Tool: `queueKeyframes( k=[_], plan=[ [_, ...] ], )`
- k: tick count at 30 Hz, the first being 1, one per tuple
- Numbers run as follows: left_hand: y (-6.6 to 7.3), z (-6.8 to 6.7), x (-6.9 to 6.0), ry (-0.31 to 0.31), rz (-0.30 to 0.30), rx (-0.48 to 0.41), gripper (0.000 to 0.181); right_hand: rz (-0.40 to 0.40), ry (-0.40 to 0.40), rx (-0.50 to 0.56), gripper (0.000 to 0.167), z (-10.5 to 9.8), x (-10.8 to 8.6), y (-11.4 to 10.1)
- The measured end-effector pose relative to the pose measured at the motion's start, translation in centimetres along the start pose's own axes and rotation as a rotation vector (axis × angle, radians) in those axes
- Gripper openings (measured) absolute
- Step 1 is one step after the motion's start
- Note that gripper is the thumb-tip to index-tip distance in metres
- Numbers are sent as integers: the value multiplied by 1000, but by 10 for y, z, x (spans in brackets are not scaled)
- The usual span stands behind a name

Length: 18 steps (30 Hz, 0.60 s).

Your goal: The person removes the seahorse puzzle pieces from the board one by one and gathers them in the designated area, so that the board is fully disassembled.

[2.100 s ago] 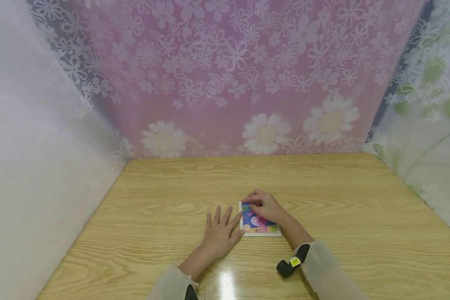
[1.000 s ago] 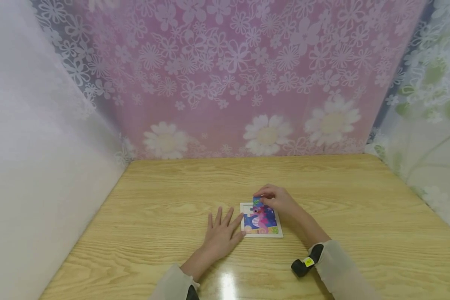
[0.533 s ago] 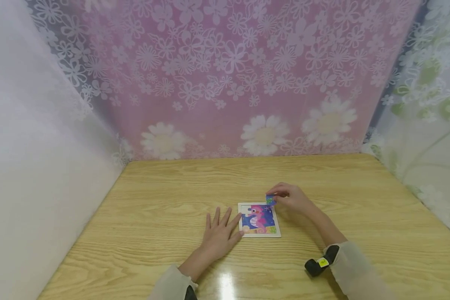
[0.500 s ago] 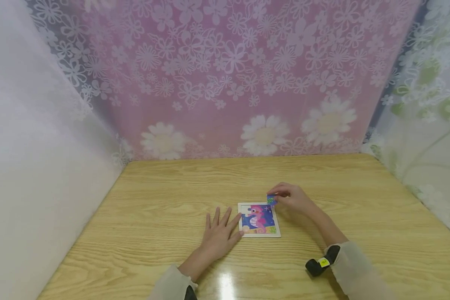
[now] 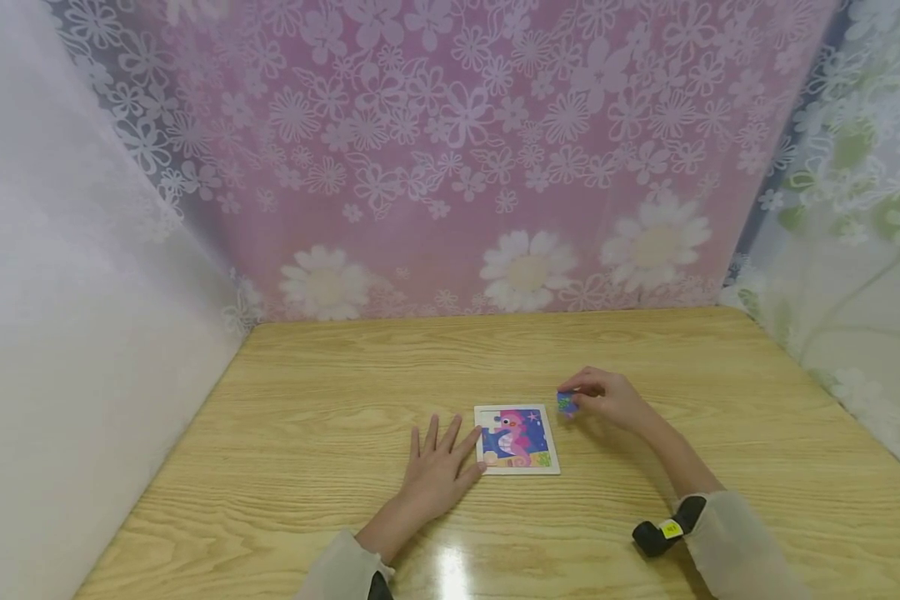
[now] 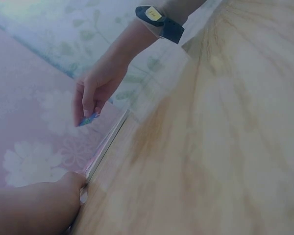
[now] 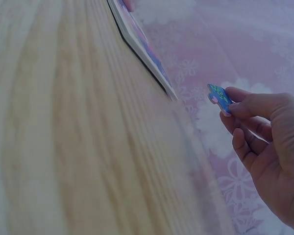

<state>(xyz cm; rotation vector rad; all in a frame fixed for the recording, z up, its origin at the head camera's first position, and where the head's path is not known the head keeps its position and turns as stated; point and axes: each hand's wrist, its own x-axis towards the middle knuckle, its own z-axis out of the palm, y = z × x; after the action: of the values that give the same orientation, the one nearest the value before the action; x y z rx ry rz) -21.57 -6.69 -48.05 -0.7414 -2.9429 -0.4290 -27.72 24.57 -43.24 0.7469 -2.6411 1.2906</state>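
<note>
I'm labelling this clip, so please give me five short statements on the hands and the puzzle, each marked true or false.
1. The left hand touches the white frame. True.
2. The right hand is empty. False: it pinches a puzzle piece.
3. In the head view, the frame's top-left corner lacks a piece. True.
4. A fish is pictured in the frame. False: it is a pink seahorse.
5. The held piece touches the frame. False: they are apart.

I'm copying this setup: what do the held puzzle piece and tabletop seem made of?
Puzzle piece: perhaps thin wood or card, printed; its colored face looks flat, unbent.
Tabletop: wood or wood-look laminate, glossy; grain lines and a bright reflection show.
</note>
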Motion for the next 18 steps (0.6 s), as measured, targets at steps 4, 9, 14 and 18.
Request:
queueKeyframes(
  k=[4, 9, 14, 18],
  plan=[
    [1, -1, 0, 1, 2, -2, 57, 13, -8, 18, 16, -4, -5, 6],
    [1, 0, 0, 1, 1, 3, 58, 32, -22, 2, 17, -9, -10, 13],
    [0, -1, 0, 3, -5, 1, 58, 41, -22, 44, 18, -12, -14, 16],
    [1, -1, 0, 0, -6, 4, 57, 36, -23, 61, 17, -11, -16, 19]
  ],
)
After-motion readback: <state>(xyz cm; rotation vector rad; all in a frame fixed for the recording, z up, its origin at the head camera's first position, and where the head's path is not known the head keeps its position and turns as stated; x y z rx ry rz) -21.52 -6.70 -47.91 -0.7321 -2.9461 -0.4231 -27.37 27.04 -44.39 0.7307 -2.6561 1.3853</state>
